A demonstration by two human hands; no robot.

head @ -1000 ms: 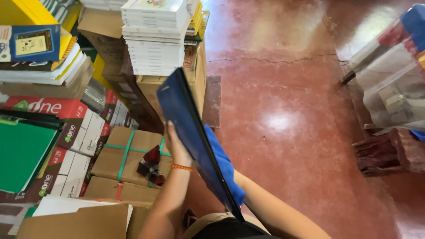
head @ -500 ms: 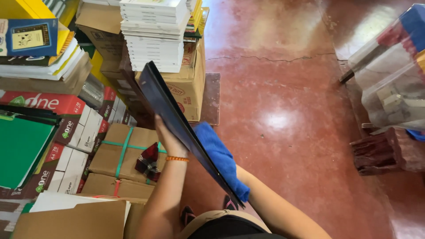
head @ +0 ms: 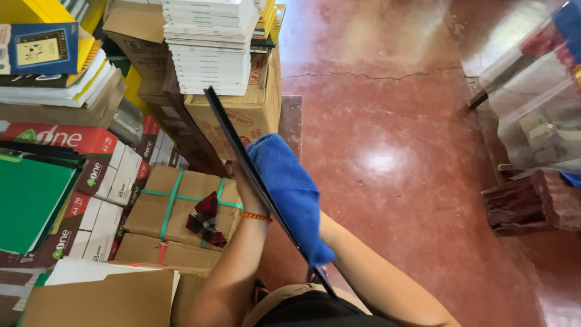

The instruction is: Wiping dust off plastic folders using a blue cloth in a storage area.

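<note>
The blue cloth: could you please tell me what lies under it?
The blue cloth lies against a thin dark board, seen edge-on. It covers the right hand completely, so fingers and grip are hidden. The left hand supports the board's other face.

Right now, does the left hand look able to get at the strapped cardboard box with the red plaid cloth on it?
Probably not freely: the left hand is gripping the thin dark board. The strapped cardboard box lies close below, with only the red plaid cloth on top.

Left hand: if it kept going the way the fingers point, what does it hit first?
The left hand points up behind the thin dark board. Straight on, it probably meets the cardboard box under the stack of white books; depth is unclear.
</note>
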